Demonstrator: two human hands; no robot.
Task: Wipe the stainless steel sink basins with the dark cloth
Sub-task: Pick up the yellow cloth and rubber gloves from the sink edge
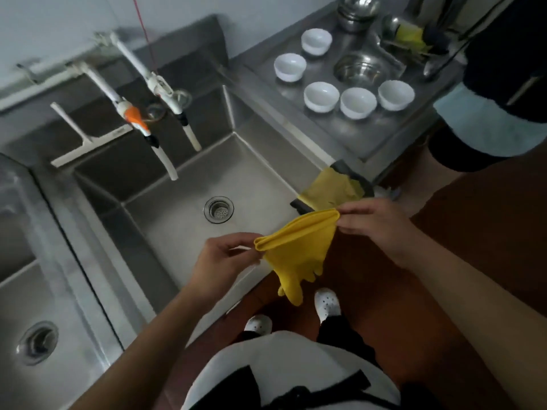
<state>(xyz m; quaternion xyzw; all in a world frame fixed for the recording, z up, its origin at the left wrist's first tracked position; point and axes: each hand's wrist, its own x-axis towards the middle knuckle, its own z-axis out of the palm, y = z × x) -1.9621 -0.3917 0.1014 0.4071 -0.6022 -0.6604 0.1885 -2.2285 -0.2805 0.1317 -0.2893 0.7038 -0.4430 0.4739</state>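
Note:
A yellow rubber glove (296,253) hangs by its cuff over the front rim of the right sink basin (183,232), fingers down. My left hand (225,258) pinches the cuff's left end and my right hand (376,223) pinches its right end, stretching the opening. A second yellow glove (328,189) lies on a dark cloth (359,179) at the basin's right front corner. The drain (218,209) sits in the basin floor. The left basin (38,294) lies at the left edge with its own drain.
Two white taps (154,84) with hoses reach over the right basin, and a white squeegee (80,137) leans on the back ledge. On the counter at right stand several white bowls (321,96) and steel bowls (365,69). Another person (497,93) stands at far right.

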